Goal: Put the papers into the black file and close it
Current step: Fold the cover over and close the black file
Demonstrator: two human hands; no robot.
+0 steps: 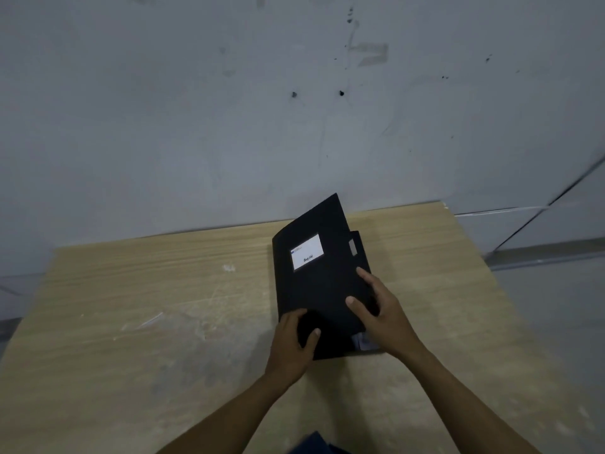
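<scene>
The black file (322, 283) lies on the wooden table (157, 309) right of centre, with a white label (307, 252) on its front cover. The cover stands slightly lifted at its far right corner, over the back flap (358, 247). My left hand (293, 345) grips the file's near left corner, thumb on top. My right hand (381, 314) holds the near right edge, fingers spread on the cover. A sliver of pale paper (363, 341) shows at the near right corner, under my right hand; the rest of the papers are hidden inside.
A grey, marked wall (294, 109) rises right behind the table's far edge. The table's right edge (491, 273) drops to a grey floor. Dark blue cloth (314, 445) shows at the bottom of the view.
</scene>
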